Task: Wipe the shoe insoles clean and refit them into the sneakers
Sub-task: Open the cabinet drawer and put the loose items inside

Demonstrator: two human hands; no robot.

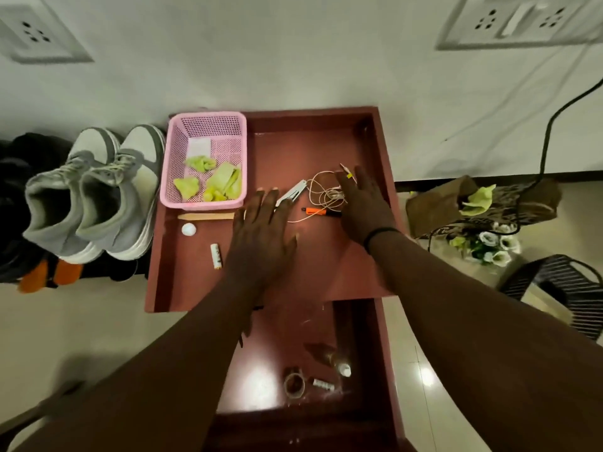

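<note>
A pair of grey and white sneakers (94, 194) stands side by side on a dark rack left of the maroon table (326, 141), openings toward me. No insoles show. A pink mesh basket (176, 151) at the table's back left holds several yellow-green cloth pieces (222, 181). My left hand (264, 226) hovers flat over the table's middle, fingers straight and spread, holding nothing. My right hand (362, 203) is stretched out flat to its right, over a tangled white cord (323, 190), and grips nothing.
On the table lie a metal clip tool (293, 194), an orange and black pen (318, 211), a wooden stick (205, 216), a white ball (189, 229) and a small white tube (215, 256). A lower shelf (261, 370) holds a tape roll and bottles. A brown bag, flowers and a chair stand at right.
</note>
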